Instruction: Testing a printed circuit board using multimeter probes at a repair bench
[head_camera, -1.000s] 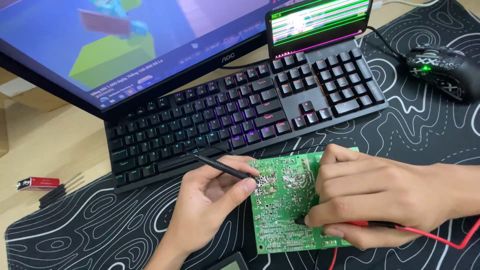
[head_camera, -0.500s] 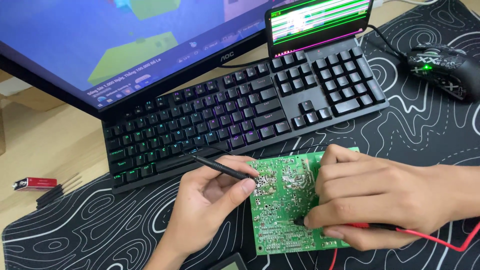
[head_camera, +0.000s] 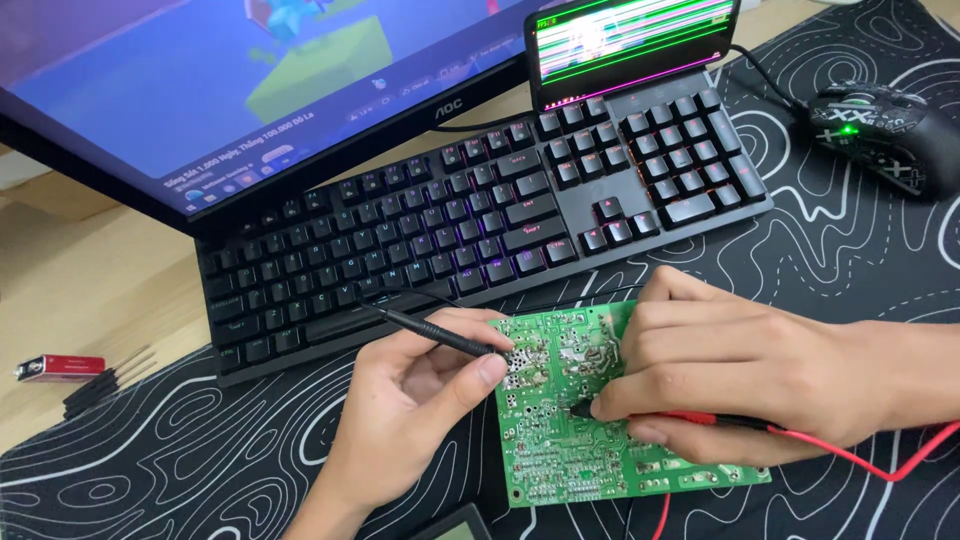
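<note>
**Probes hold steady on the board while the screen plays on**

Little has shifted over the last second: only the blocky shapes on the monitor (head_camera: 250, 90) have changed, and both hands sit where they were. Left hand (head_camera: 410, 410) pinches a black test probe (head_camera: 440, 335) between thumb and fingers, its tip meeting the solder side of the green circuit board (head_camera: 590, 440). Right hand (head_camera: 740, 375) grips a red test probe (head_camera: 700, 418), tip down on the board's middle, red lead (head_camera: 880, 465) trailing right. The board lies flat on the patterned desk mat (head_camera: 180, 460), just before the black keyboard (head_camera: 470, 230). Good contact here likely means keeping each tip on a single pad without bridging neighbours. A mouse (head_camera: 880, 135) sits far right, a phone (head_camera: 630, 40) props behind the keyboard.
</note>
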